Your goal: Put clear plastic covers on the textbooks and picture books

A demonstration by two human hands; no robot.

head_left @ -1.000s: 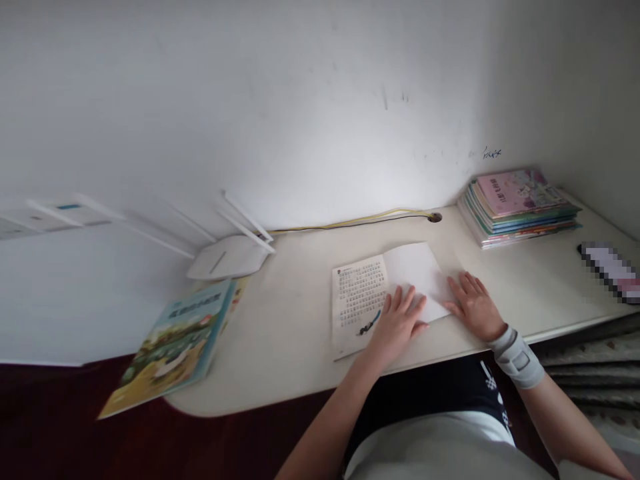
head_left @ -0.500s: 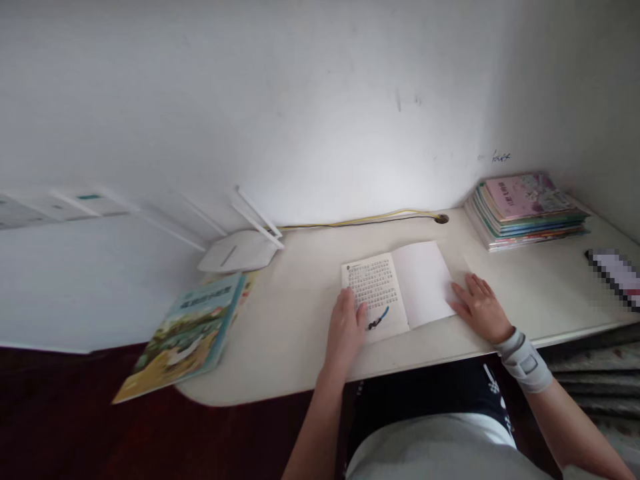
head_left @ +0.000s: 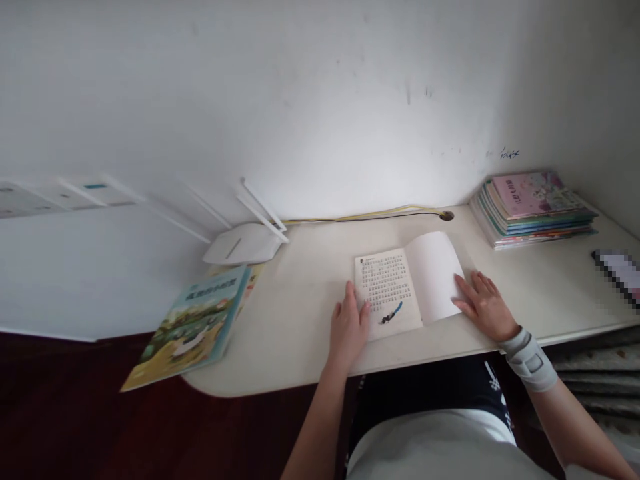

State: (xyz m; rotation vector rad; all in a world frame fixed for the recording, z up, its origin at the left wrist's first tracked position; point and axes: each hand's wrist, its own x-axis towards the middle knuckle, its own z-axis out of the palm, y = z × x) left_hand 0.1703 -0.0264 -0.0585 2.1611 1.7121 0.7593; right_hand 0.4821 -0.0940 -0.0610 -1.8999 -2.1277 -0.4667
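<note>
An open book (head_left: 387, 293) lies on the white desk (head_left: 300, 333), with printed lines and a small blue-and-black picture on its left page. Its blank right page (head_left: 434, 277) bulges up a little. At the book's lower left edge rests my left hand (head_left: 349, 330), open, fingers extended, with the thumb at the page margin. My right hand (head_left: 486, 307), wearing a grey wrist band (head_left: 530, 360), lies with fingers spread. Its thumb and index finger touch the right page's outer edge, while the other fingers lie on the desk.
A white router (head_left: 245, 243) with antennas stands at the back left, before it a picture book (head_left: 190, 327) overhanging the desk's edge. Cables (head_left: 360, 217) run along the wall to a hole. At right are stacked books (head_left: 537, 210) and a blurred-out phone-like object (head_left: 620, 273).
My left hand has slid off the printed page to its left edge. The right page now curves up more, with my right hand still at its edge. The whole view has shifted slightly.
</note>
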